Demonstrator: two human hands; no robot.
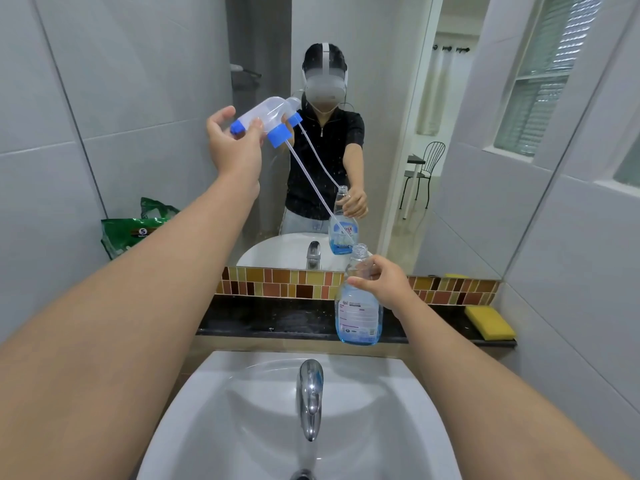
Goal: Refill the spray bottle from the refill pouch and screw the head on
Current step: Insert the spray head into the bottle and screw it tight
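Note:
My left hand (235, 143) holds the spray head (266, 117), clear plastic with a blue nozzle and blue collar, raised high in front of the mirror. Its thin dip tube (311, 181) slants down to the right, its tip at the bottle's open mouth. The clear spray bottle (356, 313) stands on the dark ledge with blue liquid in its lower part. My right hand (384, 277) grips its neck. A green refill pouch (138, 230) leans in the left corner against the wall.
A white sink (263, 410) with a chrome tap (310, 393) lies below. A yellow sponge (489, 322) rests on the dark ledge (263, 320) at right. The mirror (415, 133) behind reflects a person and the bottle. Tiled walls close both sides.

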